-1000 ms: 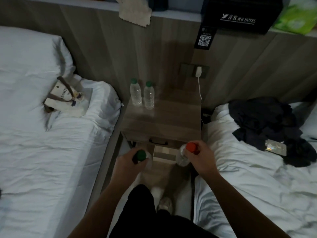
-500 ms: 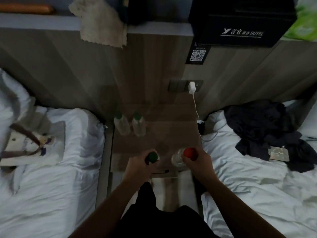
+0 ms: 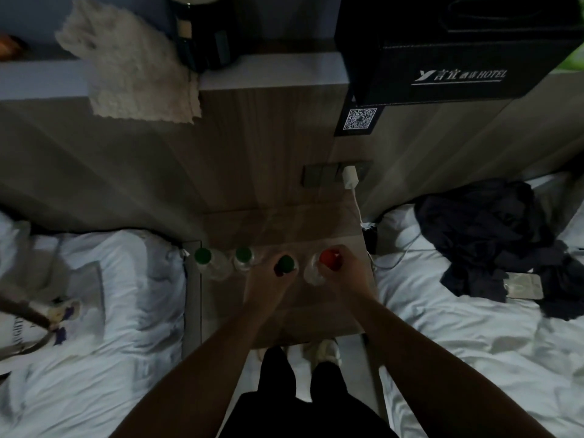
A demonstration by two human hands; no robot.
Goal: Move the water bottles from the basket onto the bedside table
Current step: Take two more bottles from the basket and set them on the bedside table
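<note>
Seen from almost straight above, the wooden bedside table (image 3: 284,222) stands between two beds. Two clear green-capped water bottles (image 3: 203,256) (image 3: 243,254) stand upright at its left side. My left hand (image 3: 265,286) grips a third bottle with a dark green cap (image 3: 284,263) just right of them, over the tabletop. My right hand (image 3: 344,273) grips a bottle with a red cap (image 3: 328,257) further right. Whether the held bottles touch the table I cannot tell. The basket is out of view.
White beds flank the table, the left one (image 3: 94,327) with a printed tote bag (image 3: 28,324), the right one (image 3: 474,343) with dark clothes (image 3: 493,235). A white charger (image 3: 350,177) and its cable hang at the table's back right. A black hotel box (image 3: 442,67) sits on the headboard ledge.
Both hands have carried their bottles forward, from the table's front edge to over the tabletop, in line with the two standing bottles. The camera has moved closer and now looks more steeply down.
</note>
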